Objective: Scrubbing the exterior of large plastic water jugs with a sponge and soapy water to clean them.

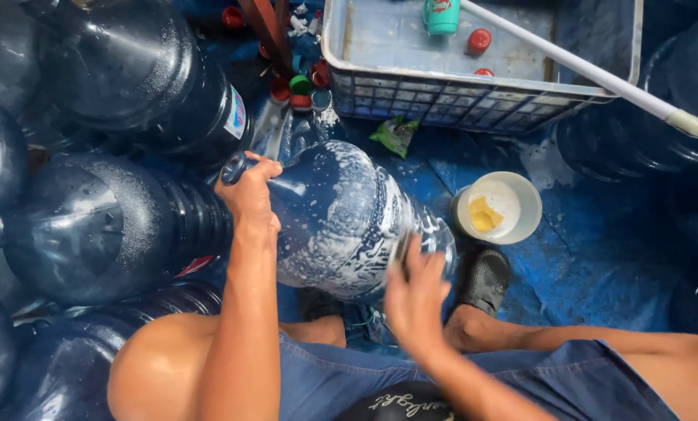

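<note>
Left hand [249,195] clamps neck of soapy blue water jug [341,222]; right hand [413,292], blurred, presses its base, grip unclear. Risk: suds make jug slip.

— Where are we looking from?
— We have one view only, worn on the head, facing steeply down over our own knees to the blue floor [598,265].
— How near?
— Close: our forearms fill the lower frame, the soapy water jug [341,222] sits mid-picture, the white crate [473,97] along the top
</note>
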